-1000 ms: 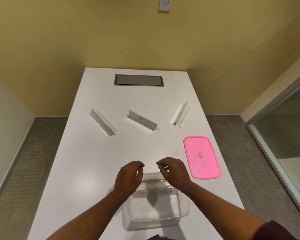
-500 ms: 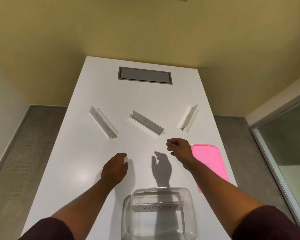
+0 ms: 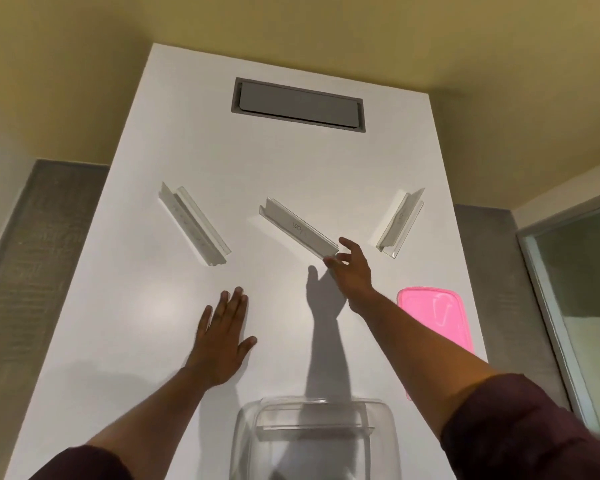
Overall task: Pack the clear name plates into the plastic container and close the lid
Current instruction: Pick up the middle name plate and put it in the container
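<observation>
Three clear name plates lie across the middle of the white table [image 3: 187,140]: a left plate [image 3: 194,224], a middle plate [image 3: 297,226] and a right plate [image 3: 400,218]. My right hand [image 3: 350,270] reaches the near end of the middle plate, fingers spread and touching its tip without closing on it. My left hand [image 3: 224,336] rests flat on the table, fingers apart, holding nothing. The clear plastic container [image 3: 246,431] stands at the near edge with one name plate [image 3: 312,426] inside. Its pink lid [image 3: 433,315] lies to the right, partly hidden by my right forearm.
A grey hatch [image 3: 298,103] is set into the far end of the table. Yellow walls close in behind and at the sides. A glass panel [image 3: 582,296] stands to the right, and grey carpet [image 3: 18,271] shows on the floor on both sides.
Both hands left the container. My right hand stretched forward to the middle plate's near end; my left hand moved forward and flattened on the table. The view tilted closer.
</observation>
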`<state>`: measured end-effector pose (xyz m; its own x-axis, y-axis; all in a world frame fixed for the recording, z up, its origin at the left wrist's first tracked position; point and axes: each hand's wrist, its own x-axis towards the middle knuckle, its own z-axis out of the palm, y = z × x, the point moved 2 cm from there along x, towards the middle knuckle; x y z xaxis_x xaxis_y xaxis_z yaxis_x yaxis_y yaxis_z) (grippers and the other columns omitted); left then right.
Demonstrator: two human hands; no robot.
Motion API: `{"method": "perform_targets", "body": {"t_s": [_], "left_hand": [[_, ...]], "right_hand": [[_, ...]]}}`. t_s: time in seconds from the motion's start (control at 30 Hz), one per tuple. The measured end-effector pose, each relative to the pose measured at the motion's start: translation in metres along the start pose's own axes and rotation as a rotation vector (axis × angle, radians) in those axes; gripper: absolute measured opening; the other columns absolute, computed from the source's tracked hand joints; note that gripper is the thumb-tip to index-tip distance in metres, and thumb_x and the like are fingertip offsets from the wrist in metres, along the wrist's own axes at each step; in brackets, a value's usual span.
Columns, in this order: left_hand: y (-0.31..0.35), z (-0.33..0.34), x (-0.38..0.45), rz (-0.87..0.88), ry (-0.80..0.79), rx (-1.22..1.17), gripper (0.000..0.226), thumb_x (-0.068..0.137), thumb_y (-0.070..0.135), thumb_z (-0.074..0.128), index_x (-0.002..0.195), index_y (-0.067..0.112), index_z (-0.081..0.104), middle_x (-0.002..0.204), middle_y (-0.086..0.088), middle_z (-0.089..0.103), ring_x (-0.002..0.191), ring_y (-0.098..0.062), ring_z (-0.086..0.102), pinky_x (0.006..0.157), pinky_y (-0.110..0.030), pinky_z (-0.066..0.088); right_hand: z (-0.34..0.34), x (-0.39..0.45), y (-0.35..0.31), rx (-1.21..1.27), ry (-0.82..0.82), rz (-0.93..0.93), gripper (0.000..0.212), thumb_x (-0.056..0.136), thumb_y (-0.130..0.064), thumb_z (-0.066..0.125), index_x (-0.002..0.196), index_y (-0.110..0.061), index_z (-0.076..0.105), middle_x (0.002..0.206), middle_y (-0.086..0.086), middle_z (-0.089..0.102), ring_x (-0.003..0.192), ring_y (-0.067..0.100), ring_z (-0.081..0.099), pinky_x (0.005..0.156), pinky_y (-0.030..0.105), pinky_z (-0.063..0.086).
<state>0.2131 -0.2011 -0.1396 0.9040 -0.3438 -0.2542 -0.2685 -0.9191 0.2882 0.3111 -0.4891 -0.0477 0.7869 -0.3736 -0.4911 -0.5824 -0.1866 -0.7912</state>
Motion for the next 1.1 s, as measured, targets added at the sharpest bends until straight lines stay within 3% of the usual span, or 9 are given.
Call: {"method": "perform_targets", "body": {"t_s": [0.2, 0.27, 0.37, 0.47, 0.53, 0.6, 0.73, 0.93, 1.1], "left_hand": [[0.0, 0.004, 0.001, -0.022, -0.038, 0.038, 0.078, 0.097, 0.06, 0.027, 0.158, 0.021, -0.001, 0.169, 0.003, -0.006, 0.155, -0.02, -0.006, 0.121, -0.042, 0.003], [0.001, 0.003, 0.001, -0.026, -0.047, 0.033, 0.078, 0.097, 0.059, 0.028, 0.158, 0.021, -0.001, 0.169, 0.003, -0.006, 0.155, -0.02, -0.007, 0.121, -0.042, 0.002], [0.0, 0.002, 0.0, -0.031, -0.059, 0.03, 0.078, 0.097, 0.059, 0.027, 0.158, 0.021, -0.002, 0.168, 0.003, -0.007, 0.155, -0.021, -0.007, 0.121, -0.043, 0.005], [0.001, 0.0, -0.001, -0.034, -0.093, 0.009, 0.078, 0.097, 0.061, 0.023, 0.158, 0.023, -0.006, 0.168, 0.004, -0.01, 0.155, -0.021, -0.009, 0.123, -0.046, 0.009], [0.002, -0.001, -0.001, -0.035, -0.122, 0.009, 0.078, 0.096, 0.062, 0.019, 0.157, 0.023, -0.01, 0.168, 0.004, -0.013, 0.155, -0.023, -0.01, 0.122, -0.048, 0.01], [0.002, -0.002, 0.001, -0.031, -0.145, 0.016, 0.079, 0.093, 0.066, 0.009, 0.155, 0.024, -0.018, 0.165, 0.004, -0.024, 0.153, -0.022, -0.017, 0.122, -0.049, 0.004], [0.002, -0.004, 0.005, -0.025, -0.169, 0.01, 0.084, 0.084, 0.071, -0.011, 0.15, 0.022, -0.028, 0.159, 0.005, -0.037, 0.148, -0.021, -0.032, 0.122, -0.048, -0.006], [0.002, -0.005, 0.006, -0.021, -0.149, -0.014, 0.084, 0.083, 0.07, -0.012, 0.15, 0.023, -0.029, 0.159, 0.006, -0.037, 0.148, -0.021, -0.032, 0.121, -0.047, -0.008], [0.005, -0.009, 0.004, -0.02, -0.129, -0.024, 0.084, 0.087, 0.068, -0.005, 0.155, 0.021, -0.016, 0.164, 0.004, -0.026, 0.151, -0.024, -0.022, 0.122, -0.047, -0.002]], "right_hand": [[0.012, 0.02, 0.002, -0.005, 0.11, -0.045, 0.033, 0.088, -0.02, 0.074, 0.12, -0.029, 0.071, 0.077, -0.007, 0.064, 0.079, 0.005, 0.064, 0.074, 0.018, 0.045], [0.012, 0.024, 0.003, -0.007, 0.151, -0.042, 0.028, 0.087, -0.018, 0.075, 0.114, -0.026, 0.075, 0.079, -0.011, 0.069, 0.08, 0.004, 0.067, 0.074, 0.014, 0.047], [0.01, 0.026, 0.001, -0.003, 0.2, -0.004, 0.013, 0.085, -0.02, 0.075, 0.093, -0.029, 0.081, 0.081, -0.015, 0.076, 0.069, -0.003, 0.07, 0.08, 0.024, 0.057], [0.005, 0.021, -0.008, 0.012, 0.232, 0.003, 0.016, 0.084, -0.021, 0.076, 0.076, -0.036, 0.077, 0.078, -0.019, 0.076, 0.074, 0.007, 0.074, 0.078, 0.028, 0.057], [0.002, 0.018, -0.014, -0.05, 0.232, -0.047, 0.017, 0.084, -0.02, 0.074, 0.078, -0.036, 0.076, 0.077, -0.021, 0.074, 0.083, 0.006, 0.073, 0.081, 0.027, 0.055], [0.001, 0.014, -0.017, -0.136, 0.156, -0.08, 0.017, 0.085, -0.019, 0.073, 0.097, -0.031, 0.077, 0.088, -0.016, 0.075, 0.093, 0.009, 0.072, 0.087, 0.031, 0.055], [0.007, 0.008, -0.013, -0.357, 0.005, -0.071, 0.046, 0.082, -0.022, 0.073, 0.128, -0.025, 0.067, 0.118, -0.006, 0.069, 0.109, 0.016, 0.065, 0.094, 0.034, 0.052], [0.014, 0.012, -0.005, -0.416, 0.088, -0.039, 0.022, 0.086, -0.018, 0.065, 0.104, -0.025, 0.075, 0.106, -0.005, 0.076, 0.099, 0.022, 0.07, 0.078, 0.029, 0.051], [0.011, 0.015, -0.008, -0.404, 0.138, -0.059, 0.012, 0.087, -0.02, 0.066, 0.091, -0.025, 0.076, 0.089, -0.009, 0.076, 0.083, 0.018, 0.069, 0.066, 0.025, 0.048]]}}
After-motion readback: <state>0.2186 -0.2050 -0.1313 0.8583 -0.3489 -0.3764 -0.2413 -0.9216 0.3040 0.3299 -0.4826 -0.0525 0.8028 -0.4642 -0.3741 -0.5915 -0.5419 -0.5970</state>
